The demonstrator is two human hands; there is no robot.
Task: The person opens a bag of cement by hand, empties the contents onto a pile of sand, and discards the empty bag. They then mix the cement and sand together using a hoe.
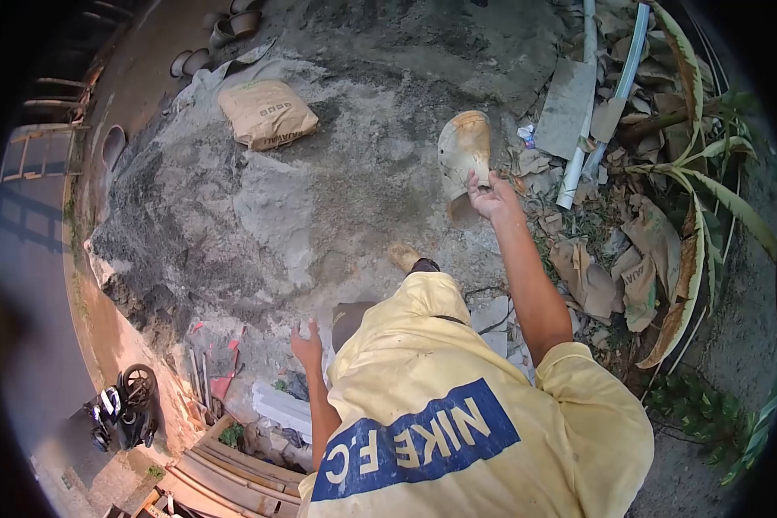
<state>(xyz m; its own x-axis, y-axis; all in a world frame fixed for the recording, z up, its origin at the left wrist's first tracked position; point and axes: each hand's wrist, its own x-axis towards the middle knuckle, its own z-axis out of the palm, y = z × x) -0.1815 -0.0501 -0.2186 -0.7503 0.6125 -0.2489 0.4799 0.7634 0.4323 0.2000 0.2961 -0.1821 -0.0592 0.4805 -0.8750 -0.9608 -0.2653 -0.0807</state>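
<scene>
My right hand is palm up, its bent fingers gripping the lower edge of a pale, brown-stained flared pot. A smaller brown flared part shows just below the pot, beside my wrist. My left hand hangs low at my left side, fingers apart, with nothing in it. It is nearest to grey rubble and my dark trouser leg. My dusty foot shows beyond the yellow shirt.
A full brown paper sack lies on the grey sand heap. Several flared pots stand at the upper left. Pipes, torn sacks and large leaves are on the right. A motorbike is at the lower left.
</scene>
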